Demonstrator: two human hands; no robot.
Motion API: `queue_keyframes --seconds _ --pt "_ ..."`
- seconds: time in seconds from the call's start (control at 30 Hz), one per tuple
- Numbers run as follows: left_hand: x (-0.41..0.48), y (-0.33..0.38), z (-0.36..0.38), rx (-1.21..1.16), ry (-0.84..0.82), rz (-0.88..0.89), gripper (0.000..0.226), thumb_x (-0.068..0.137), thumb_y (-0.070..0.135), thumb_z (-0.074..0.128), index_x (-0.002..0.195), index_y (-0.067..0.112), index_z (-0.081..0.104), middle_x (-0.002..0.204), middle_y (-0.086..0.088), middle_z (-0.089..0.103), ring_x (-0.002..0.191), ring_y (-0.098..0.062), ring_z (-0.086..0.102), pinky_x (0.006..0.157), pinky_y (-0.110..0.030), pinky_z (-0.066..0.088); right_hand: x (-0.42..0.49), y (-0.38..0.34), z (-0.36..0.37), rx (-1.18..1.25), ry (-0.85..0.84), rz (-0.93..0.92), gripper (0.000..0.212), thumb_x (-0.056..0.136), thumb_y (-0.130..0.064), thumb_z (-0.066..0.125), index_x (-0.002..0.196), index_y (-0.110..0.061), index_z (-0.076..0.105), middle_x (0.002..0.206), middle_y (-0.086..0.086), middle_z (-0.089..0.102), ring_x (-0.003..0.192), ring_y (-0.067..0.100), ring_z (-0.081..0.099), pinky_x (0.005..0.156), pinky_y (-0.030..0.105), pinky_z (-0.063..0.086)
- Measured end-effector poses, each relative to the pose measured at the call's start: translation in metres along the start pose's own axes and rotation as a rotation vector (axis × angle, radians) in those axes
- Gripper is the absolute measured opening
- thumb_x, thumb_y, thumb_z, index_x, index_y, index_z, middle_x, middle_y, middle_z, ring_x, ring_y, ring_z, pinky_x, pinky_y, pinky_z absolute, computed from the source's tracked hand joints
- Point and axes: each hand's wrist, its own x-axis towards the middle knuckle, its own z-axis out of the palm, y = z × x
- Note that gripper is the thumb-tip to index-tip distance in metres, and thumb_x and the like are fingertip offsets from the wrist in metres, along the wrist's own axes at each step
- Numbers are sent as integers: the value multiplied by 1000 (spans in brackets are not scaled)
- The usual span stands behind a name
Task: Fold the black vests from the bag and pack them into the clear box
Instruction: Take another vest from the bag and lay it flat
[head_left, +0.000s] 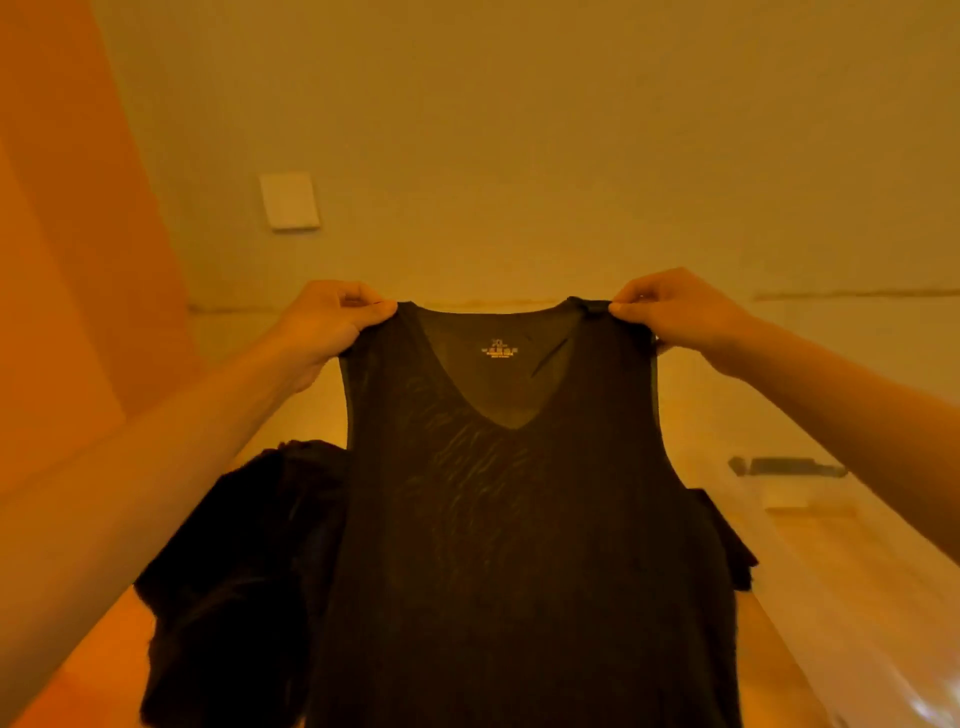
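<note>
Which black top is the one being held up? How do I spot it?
Find the pale wall ahead, then the two hands raised before it. Between the left hand and right hand hangs a thin black V-neck vest, pinched at its shoulder straps. Unlike the crumpled black cloth heap lying beside it, it is spread flat and shows a small printed label inside its neck.

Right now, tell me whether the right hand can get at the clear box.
Probably not yet: the right hand pinches the vest by its shoulder. The clear box lies below, nothing between; letting go should free it.
</note>
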Motion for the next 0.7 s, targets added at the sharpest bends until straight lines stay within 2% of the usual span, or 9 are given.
queue_keyframes --seconds 0.07,0.1,0.17,0.27,0.4,0.57,0.7 --pt "21 -58 35 110 25 -42 13 97 20 68 87 13 70 79 -2 61 73 -12 55 63 -23 41 23 47 42 -77 -21 86 19 103 -21 58 102 -8 72 94 9 67 83 23 66 63 33 55" --pt "31 -85 51 155 33 -50 12 97 20 68 91 11 71 78 -3 59 74 -14 54 63 -25 42 33 69 62 -119 -17 119 20 103 -21 58 103 -7 72 96 11 69 84 28 68 69 39 59" --pt "51 -133 81 217 56 -45 13 97 20 68 94 8 72 79 -5 60 79 -18 55 69 -31 44 53 111 95 -190 -7 159 21 102 -22 58 104 -7 73 100 15 71 87 33 70 82 46 59" --pt "79 -189 115 283 95 -30 17 98 22 68 96 7 73 89 -6 64 86 -19 58 76 -34 46 80 160 131 -230 14 188 20 101 -23 60 105 -8 73 108 16 70 96 35 67 87 50 57" --pt "111 -235 147 322 142 -7 20 99 24 67 99 5 73 92 -4 63 90 -18 59 81 -35 48 116 202 160 -236 48 241 19 100 -22 62 104 -8 73 107 17 70 97 34 67 83 44 56" --pt "139 -268 171 304 233 24 18 95 25 72 94 7 73 91 -2 65 86 -13 60 75 -26 45 148 233 184 -294 56 276 21 102 -22 59 107 -7 73 108 14 68 95 26 62 78 33 47" --pt "156 -288 184 298 263 52 17 94 27 72 92 10 72 90 0 65 87 -12 61 76 -27 49 166 252 193 -318 88 305 21 102 -22 60 111 -8 73 107 12 65 95 25 60 78 32 45"
